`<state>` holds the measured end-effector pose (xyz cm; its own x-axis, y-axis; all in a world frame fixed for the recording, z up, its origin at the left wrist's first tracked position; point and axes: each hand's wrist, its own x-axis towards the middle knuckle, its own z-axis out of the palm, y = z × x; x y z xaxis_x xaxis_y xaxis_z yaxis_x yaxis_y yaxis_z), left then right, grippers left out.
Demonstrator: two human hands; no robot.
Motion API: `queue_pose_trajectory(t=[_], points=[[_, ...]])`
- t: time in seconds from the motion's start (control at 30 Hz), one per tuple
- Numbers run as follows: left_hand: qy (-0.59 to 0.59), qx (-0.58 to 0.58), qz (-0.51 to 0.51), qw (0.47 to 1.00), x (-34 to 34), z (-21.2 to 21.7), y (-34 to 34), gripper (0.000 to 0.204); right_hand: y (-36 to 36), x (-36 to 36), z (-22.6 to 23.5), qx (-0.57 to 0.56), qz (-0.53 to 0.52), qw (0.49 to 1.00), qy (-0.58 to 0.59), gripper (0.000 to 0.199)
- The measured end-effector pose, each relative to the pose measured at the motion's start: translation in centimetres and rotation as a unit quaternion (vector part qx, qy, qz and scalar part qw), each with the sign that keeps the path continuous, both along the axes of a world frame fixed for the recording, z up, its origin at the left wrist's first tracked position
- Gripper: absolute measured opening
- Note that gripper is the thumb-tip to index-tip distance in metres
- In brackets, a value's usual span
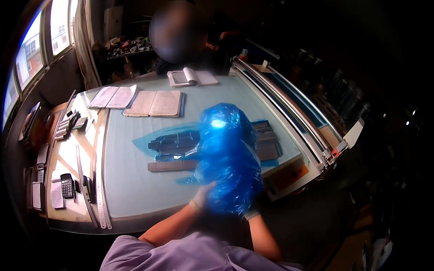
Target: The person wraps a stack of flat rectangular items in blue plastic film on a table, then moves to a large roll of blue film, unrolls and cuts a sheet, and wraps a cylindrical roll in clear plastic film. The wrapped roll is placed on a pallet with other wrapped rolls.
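A large crumpled blue plastic bag (230,153), shiny and puffed out, stands up in front of me over the near part of the table. My left hand (204,196), in a pale glove, grips its lower left side. At its lower right edge, my right hand (252,213) holds it too, with the fingers mostly hidden behind the plastic. Beyond the bag lie dark grey strips (176,143), partly wrapped in clear and blue film. A single brownish-grey strip (169,166) is nearer. More stacked strips (267,140) show to the right of the bag.
Open notebooks (156,103) lie across the glass-topped table (135,194). A calculator (67,185), rulers (100,198) and a cutter stand along the left edge. A long metal rail frame (285,108) borders the right. A person (211,45) is at the far side.
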<state>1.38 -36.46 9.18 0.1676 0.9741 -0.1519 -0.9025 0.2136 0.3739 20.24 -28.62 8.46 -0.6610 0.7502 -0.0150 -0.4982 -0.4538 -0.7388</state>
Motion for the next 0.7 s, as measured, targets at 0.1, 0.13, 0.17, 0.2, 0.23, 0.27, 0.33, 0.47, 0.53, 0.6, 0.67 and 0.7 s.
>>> queue_pose_trajectory(t=[0.1,0.13,0.17,0.2,0.23,0.27,0.33,0.47,0.53,0.6,0.67,0.7], points=[[0.016,-0.012,-0.027,0.999,6.3,0.1,3.5,0.074,-0.6,8.0,-0.6,0.013,-0.049,0.999,0.013,0.087],[0.029,-0.02,-0.019,0.999,8.0,0.2,4.4,0.074,-0.7,9.8,-0.8,0.015,-0.057,0.998,0.015,0.088],[0.048,-0.027,-0.011,0.998,9.9,0.6,5.2,0.074,-1.0,11.6,-1.1,0.02,-0.066,0.997,0.024,0.089],[0.06,-0.036,-0.008,0.998,12.0,0.7,6.0,0.074,-1.1,13.2,-1.4,0.022,-0.074,0.997,0.026,0.089],[0.072,-0.009,-0.009,0.997,13.8,1.1,6.7,0.072,-1.0,14.4,-1.4,0.021,-0.086,0.996,0.027,0.09],[0.108,-0.02,0.005,0.994,15.8,2.6,6.7,0.068,-0.7,15.4,-1.4,0.026,-0.09,0.995,0.029,0.091],[0.164,-0.036,0.01,0.986,18.3,1.9,7.6,0.06,-0.5,16.6,-0.7,-0.031,-0.163,0.986,0.014,0.088],[0.086,-0.037,-0.01,0.996,18.8,1.1,7.0,0.061,1.0,17.0,-1.5,-0.071,-0.149,0.986,0.004,0.076],[0.008,-0.024,-0.027,0.999,17.5,-1.2,7.0,0.054,1.2,15.5,-1.2,-0.067,-0.143,0.987,-0.008,0.071],[-0.016,-0.042,0.004,0.999,15.4,-3.2,6.3,0.054,1.0,12.7,-0.3,-0.081,-0.135,0.987,-0.007,0.065],[0.014,-0.112,0.026,0.993,12.7,-5.2,5.8,0.056,1.5,10.2,-1.7,-0.106,-0.117,0.987,0.01,0.058],[0.06,-0.124,0.046,0.989,11.8,-4.7,5.0,0.057,1.2,8.8,-0.8,-0.127,-0.102,0.987,0.006,0.055]])
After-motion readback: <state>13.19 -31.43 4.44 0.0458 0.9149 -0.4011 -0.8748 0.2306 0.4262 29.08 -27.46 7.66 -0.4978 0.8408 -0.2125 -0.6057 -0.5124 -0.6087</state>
